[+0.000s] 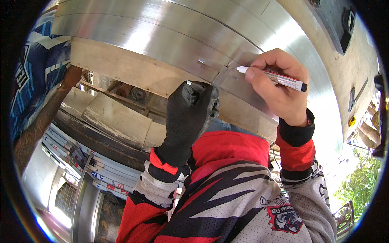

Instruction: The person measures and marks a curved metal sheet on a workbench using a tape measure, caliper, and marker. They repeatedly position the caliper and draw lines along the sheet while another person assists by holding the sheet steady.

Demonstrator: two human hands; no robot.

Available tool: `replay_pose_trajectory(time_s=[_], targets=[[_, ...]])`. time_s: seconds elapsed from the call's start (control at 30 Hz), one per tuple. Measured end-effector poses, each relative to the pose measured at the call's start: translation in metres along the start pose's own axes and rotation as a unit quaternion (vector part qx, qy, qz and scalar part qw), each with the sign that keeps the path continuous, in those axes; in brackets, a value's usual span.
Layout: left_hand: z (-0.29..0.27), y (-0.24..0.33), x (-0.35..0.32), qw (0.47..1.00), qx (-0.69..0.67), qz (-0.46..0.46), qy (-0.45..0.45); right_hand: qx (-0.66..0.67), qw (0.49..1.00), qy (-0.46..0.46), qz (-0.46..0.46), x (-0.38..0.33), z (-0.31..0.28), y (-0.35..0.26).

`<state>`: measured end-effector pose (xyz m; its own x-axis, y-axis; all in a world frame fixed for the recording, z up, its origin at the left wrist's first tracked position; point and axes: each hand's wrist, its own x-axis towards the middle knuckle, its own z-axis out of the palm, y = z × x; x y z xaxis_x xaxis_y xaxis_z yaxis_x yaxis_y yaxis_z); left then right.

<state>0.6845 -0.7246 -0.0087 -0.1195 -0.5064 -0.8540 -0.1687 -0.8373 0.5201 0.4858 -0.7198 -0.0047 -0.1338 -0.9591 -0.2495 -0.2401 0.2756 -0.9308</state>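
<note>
Shiny metal sheets (pixel 170 30) with long straight seams lie across the workbench in front of me. My left hand (pixel 192 105), in a black glove, is closed at the near edge of the metal and pinches a short flat metal strip (pixel 220 77) that lies on the sheet. Bare and closed, my right hand (pixel 281 83) grips a white marker (pixel 279 77) with a black end. Its white tip points left and touches or nearly touches the sheet, just beyond the strip's far end. Short dark lines show on the metal beside the tip.
Under the metal runs a wooden board (pixel 117 58). At the left edge stands another person in a patterned blue shirt (pixel 38 73), one arm hanging by the bench. A black plastic case (pixel 338 24) sits far right, with a yellow tape measure (pixel 351 121) nearer. Stacked metal profiles (pixel 109 174) fill the lower left.
</note>
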Motion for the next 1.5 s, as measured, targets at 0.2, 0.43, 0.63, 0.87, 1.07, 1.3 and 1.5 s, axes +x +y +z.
replay_pose_trajectory(time_s=[0.2,0.43,0.63,0.87,1.07,1.3,1.5], targets=[[-0.007,-0.018,0.003,0.999,0.035,0.004,-0.012,-0.009,0.998,-0.011,0.061,-0.005,-0.001,0.004],[-0.029,-0.023,-0.001,0.997,0.033,0.018,-0.074,0.183,0.979,0.088,0.021,0.007,-0.016,-0.013],[-0.066,-0.048,-0.019,0.993,0.042,0.066,-0.085,0.125,0.975,0.139,-0.118,0.043,-0.053,-0.040],[-0.122,-0.079,-0.027,0.996,0.019,0.087,-0.017,0.000,0.967,0.140,-0.211,0.091,-0.060,-0.079],[-0.145,-0.068,-0.047,0.997,0.021,0.064,0.047,-0.018,0.952,0.115,-0.282,0.133,-0.042,-0.102],[-0.167,-0.081,-0.039,0.988,-0.028,0.095,0.121,-0.069,0.930,0.138,-0.335,0.143,-0.015,-0.103],[-0.195,-0.125,-0.027,0.984,0.013,0.092,0.152,-0.122,0.933,0.206,-0.269,0.099,-0.050,-0.068]])
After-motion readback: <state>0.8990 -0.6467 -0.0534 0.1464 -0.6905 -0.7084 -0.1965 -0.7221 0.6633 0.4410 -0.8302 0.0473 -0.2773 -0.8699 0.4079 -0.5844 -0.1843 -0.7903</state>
